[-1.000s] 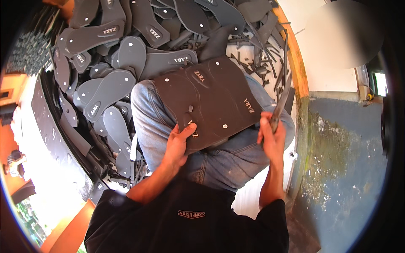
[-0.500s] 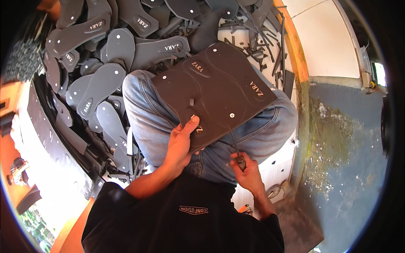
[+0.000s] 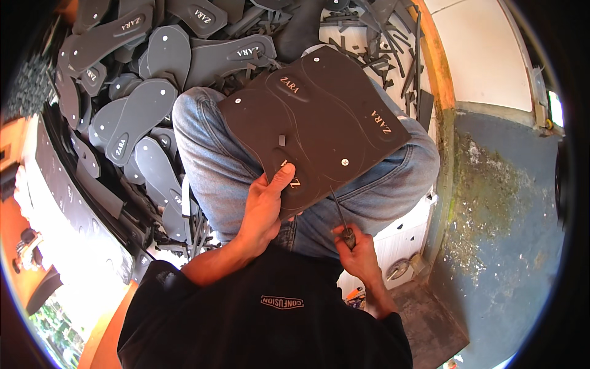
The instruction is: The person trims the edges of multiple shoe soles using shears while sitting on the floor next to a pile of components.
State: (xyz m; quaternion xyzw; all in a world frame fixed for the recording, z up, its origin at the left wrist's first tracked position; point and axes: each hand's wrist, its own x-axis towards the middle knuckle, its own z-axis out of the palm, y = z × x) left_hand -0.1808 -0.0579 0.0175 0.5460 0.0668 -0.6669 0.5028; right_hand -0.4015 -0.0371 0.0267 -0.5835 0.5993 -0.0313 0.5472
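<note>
Dark grey rectangular foam sheet lies tilted across the person's lap, on the blue-jeaned thighs. Sole outlines scored in it: I count about four, all still seated in the sheet, so by my read none is out of this sheet yet. Small pale dots on it: four visible.

Left hand pinches the sheet's near edge, thumb on top, fingers curled underneath. Right hand is closed round a thin dark-bladed cutting tool, tip at the sheet's near edge by a scored line.

Judgement: cutting on this sheet just starting, all four soles left.

Beyond the knees, heap of cut grey foam sandal soles: at least fifteen, overlapping, exact count not possible. Pile of thin dark offcut strips at top right.
</note>
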